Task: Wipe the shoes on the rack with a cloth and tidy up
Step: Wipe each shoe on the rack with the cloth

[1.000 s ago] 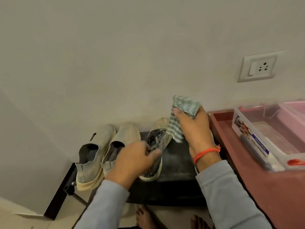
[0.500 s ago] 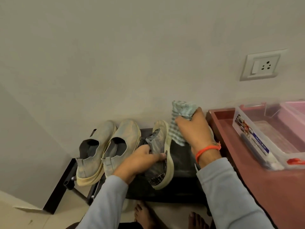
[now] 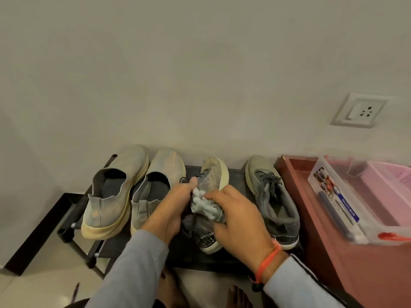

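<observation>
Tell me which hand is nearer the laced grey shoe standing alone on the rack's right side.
Right. The right hand presses the cloth just left of that laced grey shoe. The left hand is farther left, gripping the tilted shoe being wiped.

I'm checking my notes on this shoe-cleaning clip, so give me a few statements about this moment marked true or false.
1. The right hand presses a cloth against the tilted grey shoe. True.
2. The left hand is empty and rests on the floor. False: it grips the tilted grey shoe.
3. Two pale slip-on shoes stand side by side at the rack's left end. True.
4. The other grey lace-up shoe lies in the clear plastic box. False: it stands on the rack, left of the reddish table that bears the box.
5. A wall socket sits above the reddish table. True.
</observation>
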